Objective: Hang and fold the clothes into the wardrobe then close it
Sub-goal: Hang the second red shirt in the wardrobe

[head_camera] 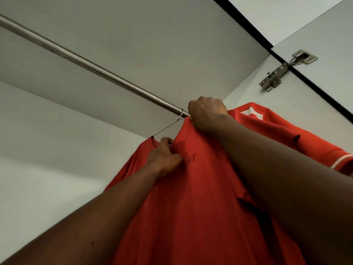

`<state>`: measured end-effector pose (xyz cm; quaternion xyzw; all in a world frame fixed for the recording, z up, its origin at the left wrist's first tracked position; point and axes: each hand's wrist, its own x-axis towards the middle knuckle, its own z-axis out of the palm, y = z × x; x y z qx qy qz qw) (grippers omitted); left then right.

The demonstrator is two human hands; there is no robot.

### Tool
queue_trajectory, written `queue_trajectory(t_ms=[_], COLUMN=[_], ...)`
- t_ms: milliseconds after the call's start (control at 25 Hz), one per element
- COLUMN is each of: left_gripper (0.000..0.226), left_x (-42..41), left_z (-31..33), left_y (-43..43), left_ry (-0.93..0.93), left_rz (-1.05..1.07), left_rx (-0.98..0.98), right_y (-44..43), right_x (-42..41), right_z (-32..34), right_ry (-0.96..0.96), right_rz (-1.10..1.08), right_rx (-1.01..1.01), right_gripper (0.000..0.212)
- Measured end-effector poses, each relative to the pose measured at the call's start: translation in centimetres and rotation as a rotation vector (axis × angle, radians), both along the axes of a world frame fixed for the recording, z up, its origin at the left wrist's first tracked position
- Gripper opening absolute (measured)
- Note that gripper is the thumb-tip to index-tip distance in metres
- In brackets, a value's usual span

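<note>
A red T-shirt point(191, 197) hangs on a thin wire hanger point(168, 127) whose hook sits over the steel wardrobe rail point(86, 63). My left hand point(165, 156) pinches the shirt's fabric near the collar, below the hanger's wire arm. My right hand point(207, 113) is curled round the top of the shirt at the hanger's neck, right beside the hook and the rail. A second red garment with a white emblem and white sleeve stripe point(267, 127) hangs behind it to the right.
The rail runs from upper left to the hands, inside a white wardrobe with a top panel point(152, 44) close above. A metal hinge point(284, 69) joins the open door point(324, 88) at the right. The left stretch of rail carries nothing.
</note>
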<state>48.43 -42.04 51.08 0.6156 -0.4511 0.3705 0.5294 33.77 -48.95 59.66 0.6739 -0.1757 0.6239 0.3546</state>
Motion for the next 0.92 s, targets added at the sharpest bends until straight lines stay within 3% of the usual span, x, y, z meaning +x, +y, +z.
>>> queue_trajectory(t_ms=[160,280,480,760,920], left_gripper=[0.082,0.087,0.07,0.067,0.059], left_x=[0.8,0.9,-0.8,-2.0,-3.8], left_z=[-2.2,-5.5,-13.2,-21.6,-28.9], left_y=[0.2,1.0,5.8,14.1,20.0], left_ry=[-0.147,-0.171,-0.191,-0.215,-0.131], left_rz=[0.135,0.26,0.441,0.626,0.624], left_rx=[0.094,0.25,0.338,0.487,0.554], right_y=[-0.3,-0.7,1.0,4.0,7.6], right_x=[-0.3,0.1,1.0,4.1,4.0], right_z=[-1.8,-3.5,-9.6,-18.9,-27.2], right_ry=[-0.096,-0.012,0.217,0.47,0.601], right_rz=[-0.064,0.016,0.327,0.366,0.522], right_rx=[-0.08,-0.088,-0.051,-0.031,0.072], right_gripper=[0.01,0.049,0.065,0.068,0.066])
